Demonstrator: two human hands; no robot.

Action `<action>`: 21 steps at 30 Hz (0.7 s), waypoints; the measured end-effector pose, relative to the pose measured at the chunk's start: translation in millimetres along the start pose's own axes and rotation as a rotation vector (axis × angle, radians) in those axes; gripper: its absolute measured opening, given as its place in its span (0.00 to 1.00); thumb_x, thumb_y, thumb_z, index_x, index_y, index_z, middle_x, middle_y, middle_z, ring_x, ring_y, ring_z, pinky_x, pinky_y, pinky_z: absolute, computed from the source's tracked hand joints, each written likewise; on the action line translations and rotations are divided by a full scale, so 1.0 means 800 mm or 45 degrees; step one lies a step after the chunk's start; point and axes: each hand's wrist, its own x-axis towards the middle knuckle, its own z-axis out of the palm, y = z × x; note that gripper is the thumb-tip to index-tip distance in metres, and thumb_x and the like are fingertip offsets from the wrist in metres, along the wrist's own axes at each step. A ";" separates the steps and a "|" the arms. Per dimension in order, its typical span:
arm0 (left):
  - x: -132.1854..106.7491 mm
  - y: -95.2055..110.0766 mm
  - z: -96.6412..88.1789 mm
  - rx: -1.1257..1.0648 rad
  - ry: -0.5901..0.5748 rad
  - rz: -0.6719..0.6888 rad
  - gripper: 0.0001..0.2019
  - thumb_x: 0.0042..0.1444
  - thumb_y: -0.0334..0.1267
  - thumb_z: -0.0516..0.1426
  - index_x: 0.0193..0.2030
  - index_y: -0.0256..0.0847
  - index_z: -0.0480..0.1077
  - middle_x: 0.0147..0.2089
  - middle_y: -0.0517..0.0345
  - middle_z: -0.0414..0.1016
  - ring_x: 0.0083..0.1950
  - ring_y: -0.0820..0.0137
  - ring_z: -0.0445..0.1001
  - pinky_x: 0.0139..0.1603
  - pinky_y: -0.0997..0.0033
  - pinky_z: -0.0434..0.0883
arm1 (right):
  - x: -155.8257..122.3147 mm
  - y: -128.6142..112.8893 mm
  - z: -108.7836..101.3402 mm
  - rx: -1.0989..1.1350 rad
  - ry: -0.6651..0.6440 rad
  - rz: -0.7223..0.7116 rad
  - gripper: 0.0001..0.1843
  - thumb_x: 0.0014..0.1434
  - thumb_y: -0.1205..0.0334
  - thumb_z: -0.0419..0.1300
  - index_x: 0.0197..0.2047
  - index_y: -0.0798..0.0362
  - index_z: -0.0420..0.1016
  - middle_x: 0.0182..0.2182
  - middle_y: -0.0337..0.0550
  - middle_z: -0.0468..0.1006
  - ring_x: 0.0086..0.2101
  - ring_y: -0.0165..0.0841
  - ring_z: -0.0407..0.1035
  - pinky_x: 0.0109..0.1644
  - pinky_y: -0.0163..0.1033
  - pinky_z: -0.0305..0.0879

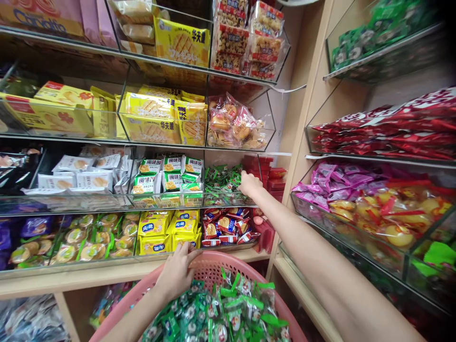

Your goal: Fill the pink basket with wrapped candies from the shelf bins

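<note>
head view: left hand (179, 271) grips the far rim of the pink basket (228, 260); right hand (251, 185) is at the right end of the shelf bin (228, 205) of green-wrapped candies (221, 184), fingers' closure hidden. a slackening left hold could tip the basket, spilling its green packets (231, 308).

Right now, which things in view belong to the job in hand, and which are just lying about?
Likely the job: pink basket, green packets inside, green sweets by the right hand.
Just lying about: yellow boxes, red bags, white packets.

Yellow waffle packets (151, 107), bagged pastries (237, 124); red bags (392, 126) above pink packets (329, 180)
</note>
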 end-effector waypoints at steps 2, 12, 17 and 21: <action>0.000 0.000 0.000 0.000 0.012 -0.002 0.29 0.46 0.27 0.48 0.57 0.48 0.65 0.49 0.52 0.63 0.54 0.62 0.61 0.53 0.61 0.63 | -0.005 -0.006 -0.004 -0.039 0.013 -0.028 0.24 0.58 0.67 0.57 0.58 0.56 0.61 0.50 0.59 0.70 0.49 0.46 0.68 0.46 0.45 0.67; 0.000 -0.005 0.006 -0.028 0.026 -0.010 0.29 0.46 0.28 0.49 0.57 0.49 0.66 0.51 0.51 0.62 0.56 0.60 0.60 0.50 0.61 0.64 | -0.005 -0.017 -0.018 -0.171 -0.071 -0.059 0.26 0.51 0.69 0.64 0.54 0.57 0.68 0.51 0.60 0.70 0.49 0.46 0.69 0.46 0.46 0.68; 0.001 -0.007 0.008 -0.025 0.029 -0.013 0.29 0.46 0.28 0.49 0.57 0.50 0.66 0.52 0.51 0.61 0.56 0.59 0.60 0.51 0.61 0.64 | 0.010 -0.012 -0.014 -0.141 -0.170 -0.039 0.25 0.43 0.70 0.68 0.48 0.56 0.75 0.48 0.57 0.74 0.47 0.45 0.71 0.45 0.44 0.70; 0.002 -0.007 0.007 -0.038 0.038 -0.004 0.29 0.46 0.28 0.49 0.57 0.49 0.66 0.51 0.51 0.62 0.56 0.60 0.60 0.50 0.62 0.64 | 0.007 -0.003 -0.016 -0.042 -0.113 -0.031 0.23 0.46 0.69 0.65 0.49 0.55 0.74 0.47 0.55 0.75 0.44 0.42 0.73 0.42 0.41 0.71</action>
